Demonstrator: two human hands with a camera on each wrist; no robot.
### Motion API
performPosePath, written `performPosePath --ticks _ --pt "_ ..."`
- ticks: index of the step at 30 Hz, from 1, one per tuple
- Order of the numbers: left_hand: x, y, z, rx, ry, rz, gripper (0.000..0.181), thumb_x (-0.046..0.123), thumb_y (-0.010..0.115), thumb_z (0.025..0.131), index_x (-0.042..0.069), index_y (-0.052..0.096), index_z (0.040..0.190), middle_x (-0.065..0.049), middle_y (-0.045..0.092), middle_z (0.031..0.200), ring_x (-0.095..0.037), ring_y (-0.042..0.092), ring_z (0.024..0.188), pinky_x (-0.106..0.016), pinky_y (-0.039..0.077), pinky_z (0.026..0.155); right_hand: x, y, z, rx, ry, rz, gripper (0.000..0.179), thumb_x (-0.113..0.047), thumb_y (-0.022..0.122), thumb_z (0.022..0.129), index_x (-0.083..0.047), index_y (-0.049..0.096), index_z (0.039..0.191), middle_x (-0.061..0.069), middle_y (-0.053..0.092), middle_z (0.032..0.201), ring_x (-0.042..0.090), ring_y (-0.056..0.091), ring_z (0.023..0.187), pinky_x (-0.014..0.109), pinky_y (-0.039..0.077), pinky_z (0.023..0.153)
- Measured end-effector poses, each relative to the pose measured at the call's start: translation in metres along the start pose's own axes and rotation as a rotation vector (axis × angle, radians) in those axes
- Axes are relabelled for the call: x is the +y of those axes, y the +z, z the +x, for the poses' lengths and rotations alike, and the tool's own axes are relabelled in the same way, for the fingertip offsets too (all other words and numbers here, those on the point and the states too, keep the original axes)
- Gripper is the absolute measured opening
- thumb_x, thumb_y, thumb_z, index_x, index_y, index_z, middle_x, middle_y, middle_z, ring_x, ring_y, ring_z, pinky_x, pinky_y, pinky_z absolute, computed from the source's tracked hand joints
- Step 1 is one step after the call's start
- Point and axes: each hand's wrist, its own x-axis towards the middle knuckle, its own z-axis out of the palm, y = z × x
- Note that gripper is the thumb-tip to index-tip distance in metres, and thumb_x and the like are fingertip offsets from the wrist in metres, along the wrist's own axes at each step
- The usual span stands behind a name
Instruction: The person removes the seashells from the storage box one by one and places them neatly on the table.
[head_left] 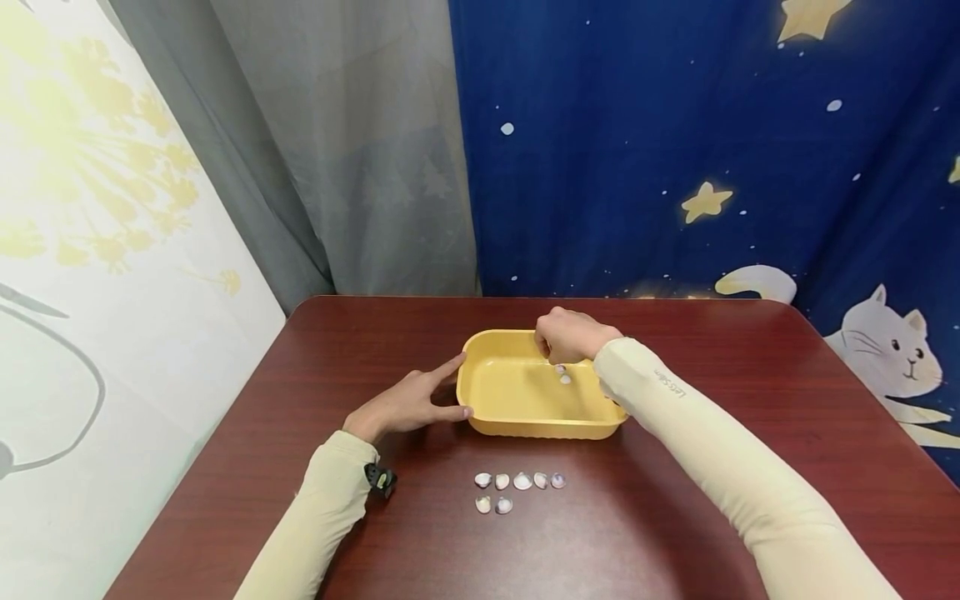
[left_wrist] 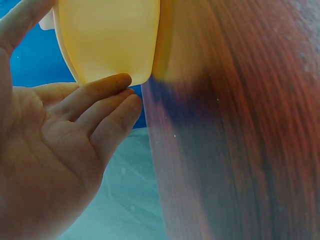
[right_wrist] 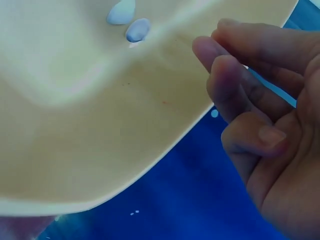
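A yellow plastic basin (head_left: 540, 429) stands on the table. At its left end is my left hand (head_left: 405, 404), thumb and forefinger spread and touching the rim; in the left wrist view its other fingers (left_wrist: 107, 107) lie fairly straight against the outer wall. Over the basin's far right side is my right hand (head_left: 570, 335). In the right wrist view its fingers are curled with the tips close together, and no object shows between them. Two small seashells (right_wrist: 138, 30) lie inside the basin, near the right hand.
In front of the basin several seashells (head_left: 522, 481) form one row, with two more seashells (head_left: 504, 506) in a second row nearer me. The reddish-brown table (head_left: 697, 492) ends at a blue starry curtain (head_left: 600, 208) and a grey curtain (head_left: 360, 167).
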Motion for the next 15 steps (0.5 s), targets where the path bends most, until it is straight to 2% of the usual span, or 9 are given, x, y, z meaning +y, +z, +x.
performPosePath --ticks 4,7,11,15 --pt "0.000 0.000 0.000 0.000 0.004 -0.002 0.101 0.059 0.072 0.084 0.024 0.018 0.162 0.001 0.048 0.156 -0.018 0.039 0.149 -0.048 0.035 0.121 0.001 0.003 0.003 -0.016 0.046 -0.002 0.028 0.009 0.063 0.074 -0.016 0.063 0.062 -0.005 0.048 0.059 0.012 0.045 0.060 0.023 0.033 0.049" --pt "0.000 0.000 0.000 0.000 0.007 0.000 0.101 0.059 0.072 0.085 0.024 0.018 0.162 0.001 0.047 0.156 -0.018 0.040 0.149 -0.048 0.035 0.121 0.002 0.006 0.005 -0.058 0.105 0.010 0.028 0.010 0.063 0.073 -0.016 0.062 0.060 -0.005 0.052 0.059 0.011 0.050 0.054 0.022 0.035 0.046" --pt "0.000 0.000 0.001 0.002 0.009 0.006 0.101 0.059 0.072 0.085 0.024 0.019 0.162 0.001 0.048 0.156 -0.018 0.039 0.149 -0.048 0.035 0.121 0.001 0.010 0.007 -0.112 0.170 0.012 0.032 0.011 0.063 0.070 -0.017 0.057 0.056 -0.004 0.050 0.055 0.010 0.049 0.044 0.023 0.034 0.044" --pt "0.000 0.001 0.001 0.003 0.014 0.007 0.101 0.058 0.072 0.085 0.023 0.018 0.162 0.002 0.049 0.155 -0.018 0.040 0.148 -0.048 0.035 0.121 -0.001 0.013 0.007 -0.127 0.206 -0.022 0.033 0.012 0.065 0.066 -0.018 0.054 0.058 -0.002 0.053 0.061 0.012 0.050 0.047 0.026 0.037 0.044"
